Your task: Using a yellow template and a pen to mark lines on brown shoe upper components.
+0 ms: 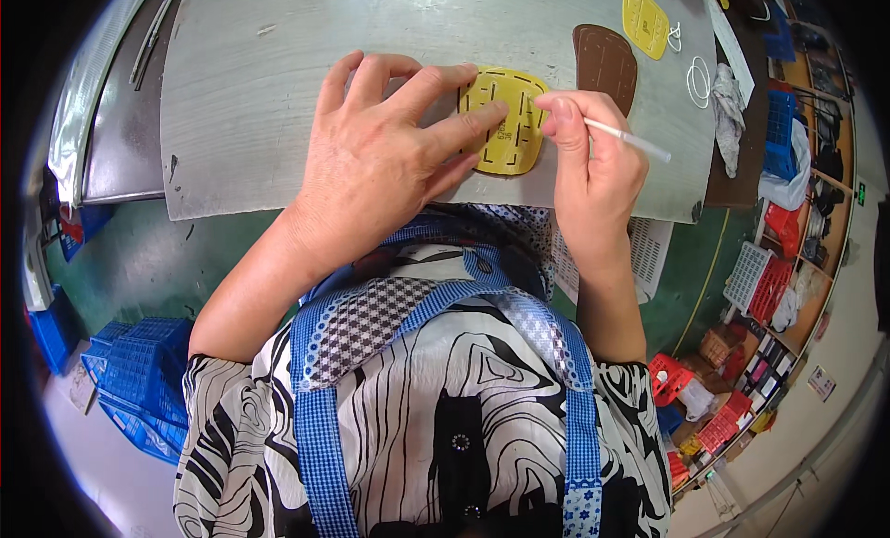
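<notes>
Under my left hand (394,126) lies a yellow slotted template (508,153) with rounded corners, flat on the grey work surface. The left fingers are spread, and the thumb and fingertips press on the template's left side and middle. My right hand (598,158) pinches a thin white marking pen (635,141), its barrel slanting out to the right. The pen's tip, at the template's right edge, is hidden by the fingers. Whether a piece lies beneath the template cannot be made out. Just beyond the right hand rest overlapping brown rounded pieces (607,65).
A second yellow template (645,21) lies at the far right beside white cord (698,81). A crumpled grey cloth (730,121) sits at the table's right edge. Blue crates (144,371) stand on the floor at left. Shelves with baskets (760,278) line the right side.
</notes>
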{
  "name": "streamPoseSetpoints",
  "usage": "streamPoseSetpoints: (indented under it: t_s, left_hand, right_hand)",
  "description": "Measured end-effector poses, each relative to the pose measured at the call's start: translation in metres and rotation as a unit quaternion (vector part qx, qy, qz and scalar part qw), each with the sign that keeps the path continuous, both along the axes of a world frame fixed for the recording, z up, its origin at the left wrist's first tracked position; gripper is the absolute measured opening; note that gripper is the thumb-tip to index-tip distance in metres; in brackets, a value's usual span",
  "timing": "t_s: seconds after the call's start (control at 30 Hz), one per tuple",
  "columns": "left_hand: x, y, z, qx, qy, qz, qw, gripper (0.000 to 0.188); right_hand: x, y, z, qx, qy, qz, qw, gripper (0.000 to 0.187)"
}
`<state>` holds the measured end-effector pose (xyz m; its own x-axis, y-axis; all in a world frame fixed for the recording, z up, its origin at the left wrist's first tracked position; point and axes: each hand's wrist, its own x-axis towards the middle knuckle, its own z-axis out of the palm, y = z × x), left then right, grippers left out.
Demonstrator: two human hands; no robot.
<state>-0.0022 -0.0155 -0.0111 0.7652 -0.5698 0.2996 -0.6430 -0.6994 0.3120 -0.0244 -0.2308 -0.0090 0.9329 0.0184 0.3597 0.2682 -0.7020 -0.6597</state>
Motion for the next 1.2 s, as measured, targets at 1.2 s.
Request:
streamPoseSetpoints:
  t_s: [1.2]
  left_hand:
    - [-0.002,0.000,0.000,0.008,-0.005,0.005,1.000,0.048]
  right_hand:
    - [-0.033,0.002,0.014,-0.022,0.089,-0.002,0.996,0.020]
